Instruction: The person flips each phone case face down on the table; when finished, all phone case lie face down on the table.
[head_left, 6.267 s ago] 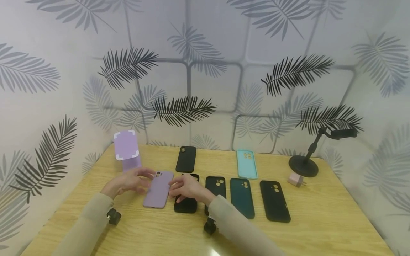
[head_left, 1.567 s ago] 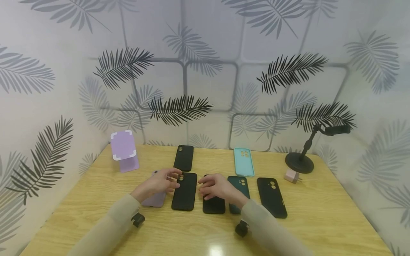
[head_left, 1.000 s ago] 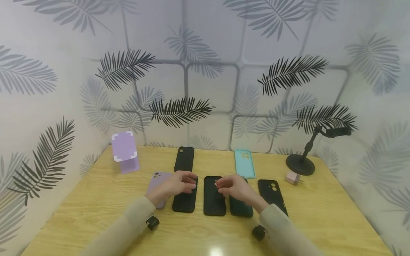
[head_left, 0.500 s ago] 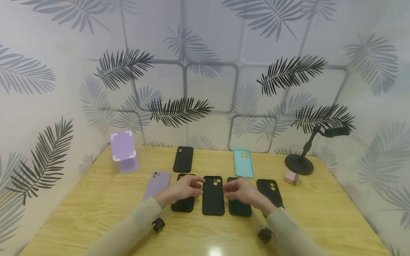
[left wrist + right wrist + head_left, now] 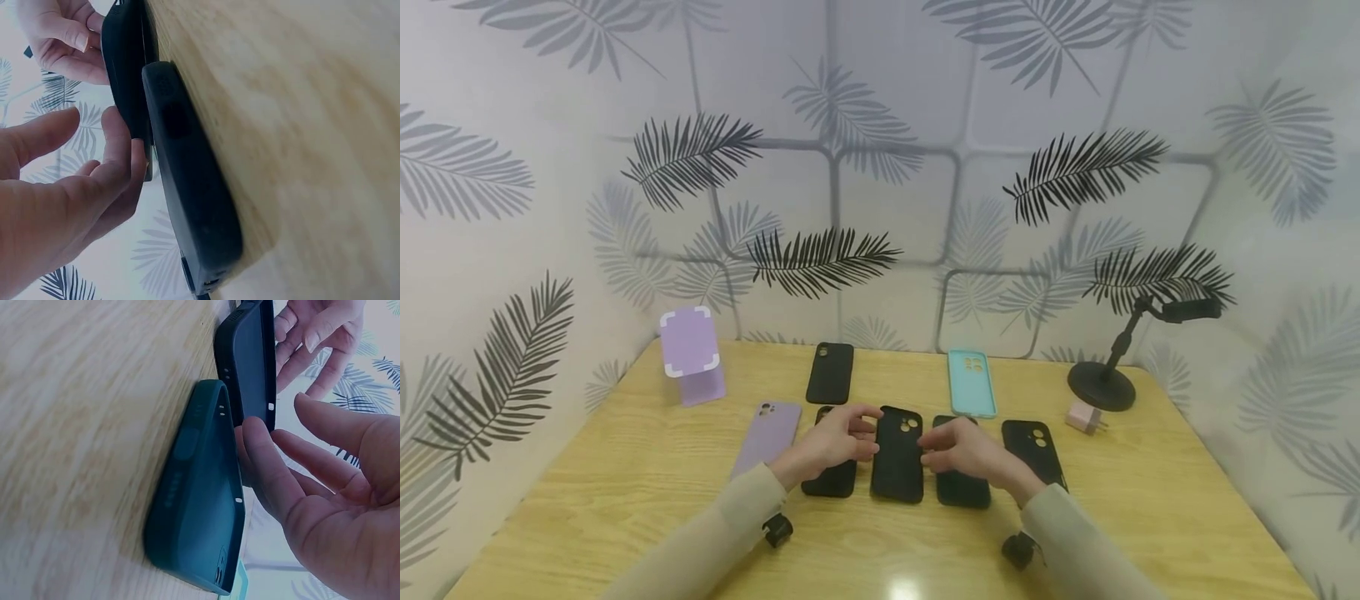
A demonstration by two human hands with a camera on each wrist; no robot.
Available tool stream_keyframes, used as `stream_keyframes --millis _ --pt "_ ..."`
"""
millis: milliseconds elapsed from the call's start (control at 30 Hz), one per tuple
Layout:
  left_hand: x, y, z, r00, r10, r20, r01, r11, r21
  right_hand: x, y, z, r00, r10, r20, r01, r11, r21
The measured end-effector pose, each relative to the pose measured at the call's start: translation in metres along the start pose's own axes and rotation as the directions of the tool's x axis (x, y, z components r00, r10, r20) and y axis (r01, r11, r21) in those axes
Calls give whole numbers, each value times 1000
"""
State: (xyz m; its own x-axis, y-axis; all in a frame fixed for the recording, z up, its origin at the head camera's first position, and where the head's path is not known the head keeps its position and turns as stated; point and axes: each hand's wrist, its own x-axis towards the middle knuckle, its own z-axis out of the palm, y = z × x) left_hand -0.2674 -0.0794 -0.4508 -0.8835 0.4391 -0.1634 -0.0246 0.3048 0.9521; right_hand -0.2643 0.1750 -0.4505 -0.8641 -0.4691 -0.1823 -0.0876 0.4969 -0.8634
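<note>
A black phone case [image 5: 897,457] in the middle of the front row is tilted up off the wooden table [image 5: 625,500]. My left hand [image 5: 853,433] grips its left edge and my right hand [image 5: 942,443] grips its right edge. In the left wrist view my left hand's fingers [image 5: 119,169] curl onto that raised case [image 5: 125,75], behind a second black case [image 5: 187,187] lying flat. In the right wrist view my right hand's fingertips [image 5: 259,444] touch the raised case [image 5: 250,362], above a dark green case [image 5: 200,506] lying on the table.
A purple case [image 5: 767,437] lies left of the row and another black case [image 5: 1033,450] at its right end. Behind are a black case [image 5: 831,372], a teal case [image 5: 972,383], a purple stand [image 5: 691,354], a black phone holder [image 5: 1105,383] and a pink charger [image 5: 1084,417].
Both hands moved rightward along the row, from the purple case to the middle black case. In the last half second that case's far end rose off the table.
</note>
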Motion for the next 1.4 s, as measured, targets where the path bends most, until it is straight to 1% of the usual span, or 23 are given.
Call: stream_keyframes --millis 167,367,600,833,1133,1300,1400 --pt "-1 0 2 999 -6 -45 3 999 -50 -1 -1 1 1000 -14 18 14 1000 -3" --pt "1 -2 4 998 -28 -54 22 994 -107 -3 -1 5 999 -11 31 11 1000 17" --pt "0 -1 6 999 -1 -42 -6 989 -151 0 0 12 1000 -8 26 6 995 95" --pt "-3 -2 9 999 25 -26 -29 984 -178 0 3 19 999 -26 22 23 990 142" --pt "-4 -1 12 1000 26 6 -23 960 -279 5 3 28 998 -38 48 24 966 257" --pt "-5 -1 14 998 42 46 -26 954 -300 7 0 30 996 -50 68 27 953 301" --pt "-3 -1 14 997 41 62 -21 956 -292 8 -2 31 996 -53 72 28 948 317"
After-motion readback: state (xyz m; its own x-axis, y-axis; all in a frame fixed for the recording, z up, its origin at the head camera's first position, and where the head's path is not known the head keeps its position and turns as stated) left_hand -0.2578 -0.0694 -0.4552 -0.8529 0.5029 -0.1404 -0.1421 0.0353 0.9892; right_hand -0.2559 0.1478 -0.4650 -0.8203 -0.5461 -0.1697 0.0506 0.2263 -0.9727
